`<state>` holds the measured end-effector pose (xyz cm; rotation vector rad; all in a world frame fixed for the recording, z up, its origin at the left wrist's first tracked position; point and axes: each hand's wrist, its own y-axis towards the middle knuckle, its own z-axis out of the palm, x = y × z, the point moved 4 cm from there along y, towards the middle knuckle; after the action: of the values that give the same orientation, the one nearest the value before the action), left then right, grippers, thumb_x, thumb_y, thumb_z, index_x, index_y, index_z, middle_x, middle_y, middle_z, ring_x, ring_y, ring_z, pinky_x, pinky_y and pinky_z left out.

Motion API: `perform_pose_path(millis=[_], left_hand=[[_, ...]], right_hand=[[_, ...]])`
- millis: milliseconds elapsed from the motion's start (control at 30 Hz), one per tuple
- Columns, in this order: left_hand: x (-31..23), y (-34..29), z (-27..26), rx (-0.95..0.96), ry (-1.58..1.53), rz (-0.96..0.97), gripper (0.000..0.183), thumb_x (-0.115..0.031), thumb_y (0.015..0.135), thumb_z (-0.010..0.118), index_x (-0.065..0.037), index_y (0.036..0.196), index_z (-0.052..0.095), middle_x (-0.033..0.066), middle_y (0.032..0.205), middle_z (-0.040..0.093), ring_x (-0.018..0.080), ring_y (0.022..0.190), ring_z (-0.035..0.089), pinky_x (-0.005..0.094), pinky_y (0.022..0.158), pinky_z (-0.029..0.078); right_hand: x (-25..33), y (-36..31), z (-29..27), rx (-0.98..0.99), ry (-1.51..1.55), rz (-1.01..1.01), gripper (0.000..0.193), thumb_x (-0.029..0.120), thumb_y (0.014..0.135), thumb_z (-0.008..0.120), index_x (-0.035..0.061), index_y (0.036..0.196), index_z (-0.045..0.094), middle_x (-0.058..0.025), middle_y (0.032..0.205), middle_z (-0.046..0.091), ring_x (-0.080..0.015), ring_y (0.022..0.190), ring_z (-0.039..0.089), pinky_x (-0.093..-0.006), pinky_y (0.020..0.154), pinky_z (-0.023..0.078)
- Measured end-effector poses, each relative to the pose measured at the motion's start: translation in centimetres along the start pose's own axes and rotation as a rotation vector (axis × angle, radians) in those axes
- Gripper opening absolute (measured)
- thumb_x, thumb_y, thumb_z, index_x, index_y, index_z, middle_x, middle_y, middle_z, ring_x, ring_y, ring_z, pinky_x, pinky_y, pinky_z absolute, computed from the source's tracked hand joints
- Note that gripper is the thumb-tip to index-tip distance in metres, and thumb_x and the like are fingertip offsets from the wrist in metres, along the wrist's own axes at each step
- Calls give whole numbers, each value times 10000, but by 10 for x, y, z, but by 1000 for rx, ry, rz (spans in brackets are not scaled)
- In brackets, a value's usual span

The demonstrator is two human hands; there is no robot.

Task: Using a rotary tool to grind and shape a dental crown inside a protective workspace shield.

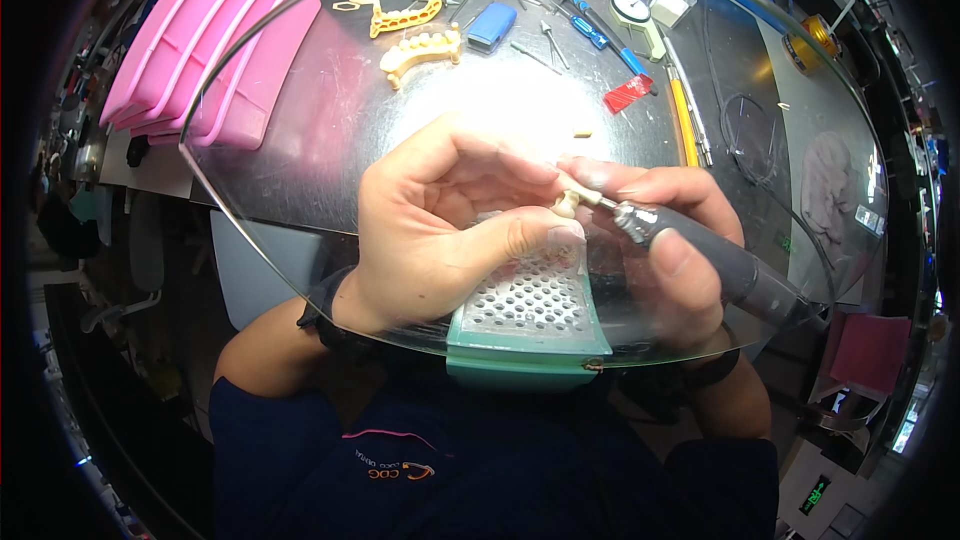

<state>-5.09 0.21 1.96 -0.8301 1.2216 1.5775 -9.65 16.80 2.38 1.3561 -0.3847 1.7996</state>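
My left hand pinches a small cream dental crown between thumb and fingers. In my right hand is a dark grey rotary handpiece, gripped like a pen. Its pale bit points left and meets or nearly touches the crown; I cannot tell which. Both hands are close together above a perforated metal grate in a green frame at the bench's near edge. A clear curved shield stands between the camera and the hands.
Stacked pink trays stand at the back left. Yellow dental models, a blue block, a dial gauge, burs, red tape and a yellow pencil lie on the metal bench. A cable runs along the right.
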Motion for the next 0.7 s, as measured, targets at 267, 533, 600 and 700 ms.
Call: perform_pose_path(millis=[267,533,600,700], left_hand=[[1,0,-2,11,43,81,275,150,764,670,30,964,526,173,904,660,213,869,684,311,742,563],[1,-1,-3,11,74,100,280,145,760,681,28,962,525,174,895,662,200,846,684,291,717,559],[0,-1,-2,9,67,88,282,147,759,682,28,960,525,176,898,663,197,844,684,283,712,557],[0,0,-1,18,67,116,286,150,758,681,29,963,523,179,908,664,202,855,685,286,725,562]], right_hand=[[-1,0,1,2,-157,48,350,238,851,565,-23,1066,476,-319,1201,546,-402,1187,518,-523,1025,391],[2,0,3,-11,-169,65,340,230,851,566,-40,1046,497,-313,1180,562,-397,1183,525,-523,1034,383],[2,-1,3,-14,-169,57,343,230,847,568,-41,1045,497,-314,1174,565,-394,1177,529,-521,1031,386],[1,-1,1,-4,-175,36,346,228,840,568,-40,1046,497,-319,1171,566,-390,1166,537,-515,1024,396]])
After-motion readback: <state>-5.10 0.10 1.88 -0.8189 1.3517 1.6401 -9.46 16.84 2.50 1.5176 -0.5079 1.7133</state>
